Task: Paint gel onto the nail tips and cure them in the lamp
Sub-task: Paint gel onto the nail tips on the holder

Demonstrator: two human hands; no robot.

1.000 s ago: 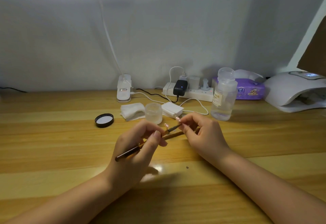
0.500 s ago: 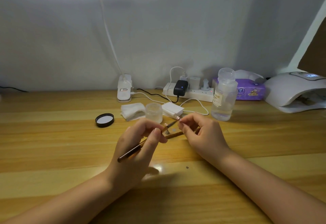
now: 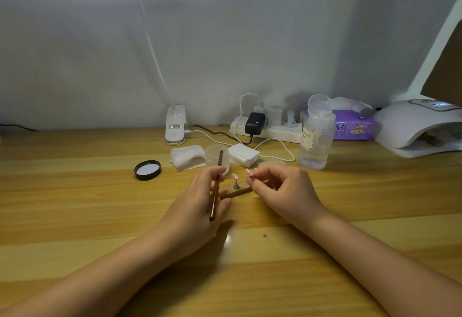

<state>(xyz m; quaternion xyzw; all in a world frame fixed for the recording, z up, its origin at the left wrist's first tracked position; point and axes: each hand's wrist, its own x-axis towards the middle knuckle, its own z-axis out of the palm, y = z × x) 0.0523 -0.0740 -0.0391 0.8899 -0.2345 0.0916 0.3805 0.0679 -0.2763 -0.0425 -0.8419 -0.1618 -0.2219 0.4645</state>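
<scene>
Landmark: curing lamp (image 3: 410, 126), far right of the wooden desk (image 3: 75, 191). Something lies inside the lamp, too dark to identify. Well left of it: clear liquid bottle (image 3: 316, 136), then small frosted jar (image 3: 217, 156), black lid (image 3: 147, 169) furthest left.

Progress, my read: painting in hand, curing of these tips still to come.

Left hand (image 3: 197, 206), far left of the lamp, is closed around the brush (image 3: 215, 191), bristles in the jar. Right hand (image 3: 282, 191) pinches one pink nail tip (image 3: 249, 172). A second tip on its stand (image 3: 235, 181) sits between the hands.
</scene>
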